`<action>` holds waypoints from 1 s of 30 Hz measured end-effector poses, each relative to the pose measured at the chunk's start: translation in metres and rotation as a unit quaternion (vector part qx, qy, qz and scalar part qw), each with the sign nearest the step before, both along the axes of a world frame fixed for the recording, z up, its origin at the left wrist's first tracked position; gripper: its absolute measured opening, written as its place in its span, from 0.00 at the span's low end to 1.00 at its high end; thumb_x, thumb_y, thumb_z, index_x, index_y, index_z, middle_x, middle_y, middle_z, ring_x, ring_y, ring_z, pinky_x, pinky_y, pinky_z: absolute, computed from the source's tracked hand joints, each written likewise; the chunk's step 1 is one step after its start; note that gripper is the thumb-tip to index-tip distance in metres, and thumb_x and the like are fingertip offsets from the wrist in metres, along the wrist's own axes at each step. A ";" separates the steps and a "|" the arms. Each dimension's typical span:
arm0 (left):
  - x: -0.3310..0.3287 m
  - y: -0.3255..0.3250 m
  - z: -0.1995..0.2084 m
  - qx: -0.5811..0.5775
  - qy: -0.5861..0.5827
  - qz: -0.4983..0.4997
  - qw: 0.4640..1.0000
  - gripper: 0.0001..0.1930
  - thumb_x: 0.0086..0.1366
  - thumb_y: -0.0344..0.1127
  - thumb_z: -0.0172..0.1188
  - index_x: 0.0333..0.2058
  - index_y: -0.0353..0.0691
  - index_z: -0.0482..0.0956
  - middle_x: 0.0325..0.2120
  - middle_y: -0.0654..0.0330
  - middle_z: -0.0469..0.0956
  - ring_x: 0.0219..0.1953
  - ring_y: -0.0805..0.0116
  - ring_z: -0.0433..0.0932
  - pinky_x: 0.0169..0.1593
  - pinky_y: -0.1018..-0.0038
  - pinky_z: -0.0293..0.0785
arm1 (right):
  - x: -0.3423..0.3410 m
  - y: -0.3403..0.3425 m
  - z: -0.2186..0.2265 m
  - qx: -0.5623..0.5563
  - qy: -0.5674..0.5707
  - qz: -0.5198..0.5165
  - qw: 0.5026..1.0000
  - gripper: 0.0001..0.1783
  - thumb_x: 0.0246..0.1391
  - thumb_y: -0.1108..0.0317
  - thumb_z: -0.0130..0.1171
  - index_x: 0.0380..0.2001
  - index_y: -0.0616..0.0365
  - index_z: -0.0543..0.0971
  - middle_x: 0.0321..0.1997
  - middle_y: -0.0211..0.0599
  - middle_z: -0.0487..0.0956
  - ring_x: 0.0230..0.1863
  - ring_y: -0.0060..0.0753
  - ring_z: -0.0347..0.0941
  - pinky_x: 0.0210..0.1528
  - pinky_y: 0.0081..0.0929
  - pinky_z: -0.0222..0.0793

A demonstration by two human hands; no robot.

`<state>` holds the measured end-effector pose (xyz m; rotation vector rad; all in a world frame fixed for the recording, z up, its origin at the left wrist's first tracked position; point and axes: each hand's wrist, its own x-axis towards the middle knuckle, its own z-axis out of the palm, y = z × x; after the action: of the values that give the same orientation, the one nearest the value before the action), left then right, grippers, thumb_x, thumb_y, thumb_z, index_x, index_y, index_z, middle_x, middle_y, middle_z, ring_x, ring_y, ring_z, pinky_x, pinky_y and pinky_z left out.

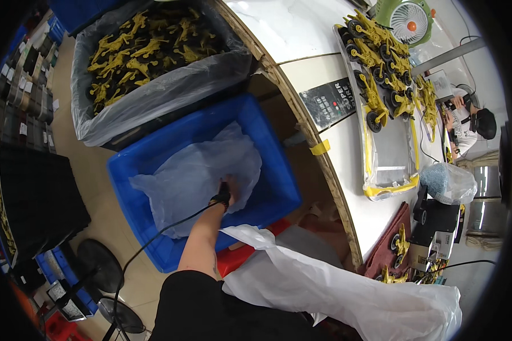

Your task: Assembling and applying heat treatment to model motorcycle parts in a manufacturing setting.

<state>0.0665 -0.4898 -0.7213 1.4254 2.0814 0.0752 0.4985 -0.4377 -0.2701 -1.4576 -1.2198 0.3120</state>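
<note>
My left arm reaches down into a blue plastic bin (202, 122). My left hand (232, 190), with a black strap and cable at its wrist, is on or in a thin translucent plastic sheet or bag (193, 165) there. Its fingers are blurred and partly covered by the film, so its grip is unclear. Another white plastic sheet (335, 284) stretches from beside my forearm across my right side. My right hand is not visible.
Beyond the bin stands a lined crate (159, 108) full of yellow parts. To the right is a curved-edge worktable (347, 165) with a tray (381, 190) of yellow parts with black wheels and a green fan (409, 23). A co-worker (466, 128) sits across it. Black stools (99, 264) stand left.
</note>
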 end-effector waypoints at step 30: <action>0.032 -0.076 0.398 0.095 -0.909 -0.006 0.407 0.41 0.56 0.48 0.62 0.62 0.36 0.54 0.59 0.54 0.60 0.60 0.63 0.59 0.64 0.68 0.51 | -0.193 -0.063 0.002 0.016 -0.258 0.666 0.700 0.33 0.26 0.71 0.64 0.46 0.53 0.73 0.48 0.40 0.73 0.52 0.42 0.69 0.49 0.33 0.69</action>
<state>0.0982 -0.5655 -0.3234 0.4883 0.0810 1.2349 0.3052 -0.5009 -0.2678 -0.3201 -2.6089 0.8587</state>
